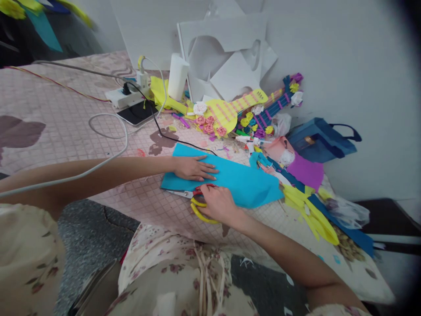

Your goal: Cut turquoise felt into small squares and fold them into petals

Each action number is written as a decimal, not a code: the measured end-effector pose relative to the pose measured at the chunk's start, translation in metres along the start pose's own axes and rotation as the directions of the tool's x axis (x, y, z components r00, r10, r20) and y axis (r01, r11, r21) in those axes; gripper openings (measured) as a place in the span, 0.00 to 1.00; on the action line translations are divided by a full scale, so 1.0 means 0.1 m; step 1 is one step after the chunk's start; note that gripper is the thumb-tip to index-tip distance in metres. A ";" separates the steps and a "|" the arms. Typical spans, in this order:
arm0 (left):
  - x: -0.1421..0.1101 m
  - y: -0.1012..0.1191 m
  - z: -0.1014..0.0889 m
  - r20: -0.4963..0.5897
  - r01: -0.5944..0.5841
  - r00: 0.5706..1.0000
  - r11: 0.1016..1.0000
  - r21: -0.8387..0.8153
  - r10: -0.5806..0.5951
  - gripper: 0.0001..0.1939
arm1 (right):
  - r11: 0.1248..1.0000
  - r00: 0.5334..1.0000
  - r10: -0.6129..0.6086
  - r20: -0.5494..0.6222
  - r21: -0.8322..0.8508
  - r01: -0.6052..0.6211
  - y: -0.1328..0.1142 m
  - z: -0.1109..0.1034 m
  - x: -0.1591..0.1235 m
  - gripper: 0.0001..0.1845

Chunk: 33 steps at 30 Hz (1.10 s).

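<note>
A folded turquoise sheet, perhaps felt or crepe paper (243, 180), lies on the table in front of me. My left hand (194, 168) rests flat on its left part, fingers stretched to the right. My right hand (219, 202) grips a pair of scissors (199, 206) with red and yellow handles. Their blades point left along the sheet's near edge, close to its near left corner. Part of the handles is hidden by my fingers.
Behind the sheet lie a yellow paper guitar (223, 114) with pink flowers and a blue one (269, 112). A power strip (123, 95), a phone (138, 113) and a white cable (126, 136) are at left. Yellow strips (311, 215) and a blue bag (320, 140) lie right.
</note>
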<state>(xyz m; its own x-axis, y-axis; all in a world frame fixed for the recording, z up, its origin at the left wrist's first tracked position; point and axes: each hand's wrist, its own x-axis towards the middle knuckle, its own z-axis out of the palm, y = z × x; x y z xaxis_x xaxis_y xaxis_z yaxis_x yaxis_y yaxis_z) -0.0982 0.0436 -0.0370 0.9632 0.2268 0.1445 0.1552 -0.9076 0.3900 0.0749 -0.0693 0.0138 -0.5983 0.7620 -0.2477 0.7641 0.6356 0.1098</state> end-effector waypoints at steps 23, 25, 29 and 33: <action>-0.01 0.04 -0.06 0.031 0.029 0.999 0.999 -0.042 -0.027 0.26 | 0.993 0.984 -0.034 -0.177 0.108 0.054 0.14 0.24 -0.37 0.21; -0.01 0.05 -0.09 0.032 0.029 0.999 0.999 -0.040 -0.028 0.28 | 0.985 0.975 0.035 -0.218 0.175 0.004 0.30 0.29 -0.54 0.20; 0.05 0.12 -0.11 -0.011 0.057 0.998 0.998 0.005 -0.057 0.28 | 0.908 0.909 0.337 -0.245 0.341 -0.244 0.73 0.27 -0.75 0.20; 0.22 0.29 -0.04 -0.116 0.177 0.980 0.977 0.119 -0.163 0.23 | 0.805 0.800 0.546 -0.249 0.422 -0.418 1.26 0.16 -0.61 0.20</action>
<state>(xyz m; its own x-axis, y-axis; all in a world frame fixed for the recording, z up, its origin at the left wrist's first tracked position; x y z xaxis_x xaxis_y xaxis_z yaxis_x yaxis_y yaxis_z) -0.0738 0.0237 -0.0186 0.8930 0.4110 0.1832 0.3478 -0.8888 0.2985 0.2111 -0.0377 0.0270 -0.1211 0.9875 0.1013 0.9667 0.1405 -0.2138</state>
